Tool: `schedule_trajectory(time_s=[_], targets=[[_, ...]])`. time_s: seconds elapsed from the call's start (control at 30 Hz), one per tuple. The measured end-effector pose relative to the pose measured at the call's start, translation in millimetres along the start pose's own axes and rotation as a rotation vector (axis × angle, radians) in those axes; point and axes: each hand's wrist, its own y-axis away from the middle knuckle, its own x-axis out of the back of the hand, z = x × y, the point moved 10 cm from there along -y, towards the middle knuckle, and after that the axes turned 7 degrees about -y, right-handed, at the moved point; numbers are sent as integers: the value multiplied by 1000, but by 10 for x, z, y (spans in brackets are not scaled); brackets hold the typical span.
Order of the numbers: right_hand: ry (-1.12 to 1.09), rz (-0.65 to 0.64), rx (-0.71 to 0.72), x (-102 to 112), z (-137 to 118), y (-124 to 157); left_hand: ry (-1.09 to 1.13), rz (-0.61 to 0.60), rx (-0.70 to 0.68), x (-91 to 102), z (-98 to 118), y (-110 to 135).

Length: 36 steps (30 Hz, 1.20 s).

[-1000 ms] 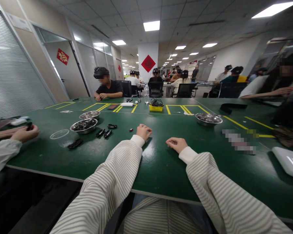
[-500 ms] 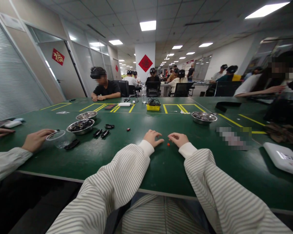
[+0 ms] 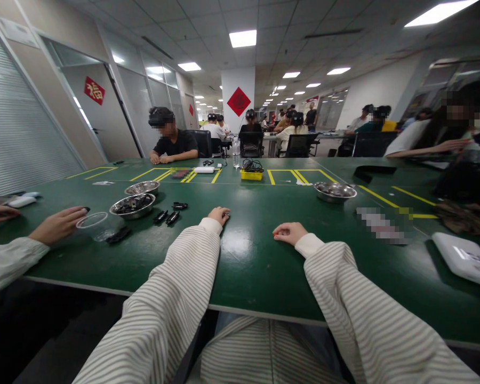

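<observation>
Small orange piece [image 3: 276, 233] now pinched in right hand [image 3: 292, 233], pickup seemingly done; left hand [image 3: 219, 214] shifted leftward from it, curled, contents unclear.

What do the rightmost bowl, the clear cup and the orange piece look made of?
Rightmost bowl: probably polished stainless steel, silvery with bright reflections. Clear cup: likely smooth plastic, possibly glass; green tabletop shows through. Orange piece: maybe plastic, from its bright colour; too small to judge finish.

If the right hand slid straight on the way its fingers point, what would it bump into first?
The right hand would probably meet the left sleeve near its cuff, though depth is unclear from this one view.
</observation>
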Motion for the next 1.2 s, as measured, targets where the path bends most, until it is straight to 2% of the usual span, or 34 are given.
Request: schedule_trajectory(time_s=[0.17,0.23,0.3,0.37,0.53,0.73,1.03,1.2], targets=[[-168,83,13,-25,-108,14,157,1,-343,-46,977,267],[-230,106,15,-50,-157,20,203,21,-443,-17,1261,403],[-268,131,23,-61,-196,29,234,33,-492,12,1424,499],[-278,159,31,-51,-217,39,255,43,-497,40,1476,540],[-263,205,17,8,-205,57,285,94,-436,100,1385,511],[-243,229,40,28,-245,68,291,145,-476,162,1420,540],[-398,238,52,22,-263,79,283,132,-482,188,1437,563],[-511,203,-8,-10,-207,60,298,138,-495,206,1437,581]])
